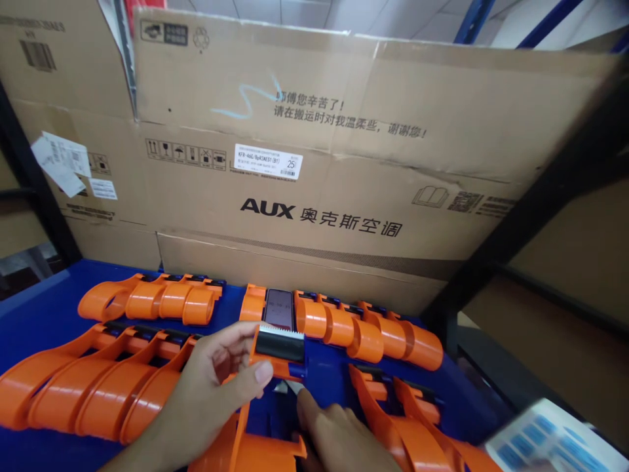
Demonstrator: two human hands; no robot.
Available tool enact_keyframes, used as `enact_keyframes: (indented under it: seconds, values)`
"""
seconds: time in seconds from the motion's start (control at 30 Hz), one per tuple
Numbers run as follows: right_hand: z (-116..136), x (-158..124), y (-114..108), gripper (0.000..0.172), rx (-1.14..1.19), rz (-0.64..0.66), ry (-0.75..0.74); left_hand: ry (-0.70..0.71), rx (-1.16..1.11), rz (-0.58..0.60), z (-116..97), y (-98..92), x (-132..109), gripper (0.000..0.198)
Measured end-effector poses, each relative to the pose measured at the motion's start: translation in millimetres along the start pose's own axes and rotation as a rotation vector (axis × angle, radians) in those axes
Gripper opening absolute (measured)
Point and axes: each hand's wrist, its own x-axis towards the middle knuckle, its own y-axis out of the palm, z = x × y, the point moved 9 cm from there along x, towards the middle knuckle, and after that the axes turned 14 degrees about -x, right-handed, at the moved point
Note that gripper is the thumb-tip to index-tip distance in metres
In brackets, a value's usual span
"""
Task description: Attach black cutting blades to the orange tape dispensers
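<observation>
My left hand (230,373) is closed on an orange tape dispenser (253,442), thumb and fingers gripping its head. A toothed metal cutting edge (282,331) and a black roller (280,347) show on that head, with a blue part at its right end. Just below it, my right hand (339,432) is closed around a thin metal blade-like tool (293,385). Only the tool's pale tip shows in front of my index finger; the rest is hidden in the hand. The tip is close under the dispenser's head; whether they touch I cannot tell.
Several orange tape dispensers (98,393) line the blue surface (54,288) on the left, with more dispensers (366,341) on the right. A phone (279,308) lies behind my hands. Cardboard (344,164) stands upright at the back. A white-and-blue sheet (545,436) is at lower right.
</observation>
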Motion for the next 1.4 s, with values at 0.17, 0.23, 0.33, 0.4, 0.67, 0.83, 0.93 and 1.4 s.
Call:
enact_keyframes:
  seconds: [0.17, 0.23, 0.33, 0.4, 0.67, 0.83, 0.93, 1.4]
  values:
    - [-5, -17, -64, 0.021, 0.387, -0.479, -0.008, -0.078, 0.010, 0.028, 11, 4.4, 4, 0.032]
    - [-4, -26, -82, 0.035, 0.462, -0.678, -0.054, -0.123, -0.001, 0.055, 16, 8.1, 4, 0.033]
    - [0, -36, -93, 0.052, 0.389, -0.876, -0.097, -0.181, -0.035, 0.109, 23, 17.8, 1, 0.035]
    - [2, -39, -93, 0.052, 0.333, -0.957, -0.108, -0.199, -0.046, 0.148, 25, 24.9, -2, 0.037]
    - [14, -37, -85, 0.051, 0.255, -1.016, -0.140, -0.213, -0.048, 0.109, 44, 25.4, -7, 0.040]
    - [13, -37, -80, 0.051, 0.289, -1.003, -0.166, -0.218, -0.024, 0.082, 47, 22.1, -6, 0.040]
    - [11, -39, -77, 0.051, 0.294, -0.997, -0.176, -0.227, 0.005, 0.082, 47, 20.6, -6, 0.039]
    - [15, -33, -84, 0.055, 0.280, -0.942, -0.220, -0.159, -0.025, 0.056, 34, 16.3, -1, 0.039]
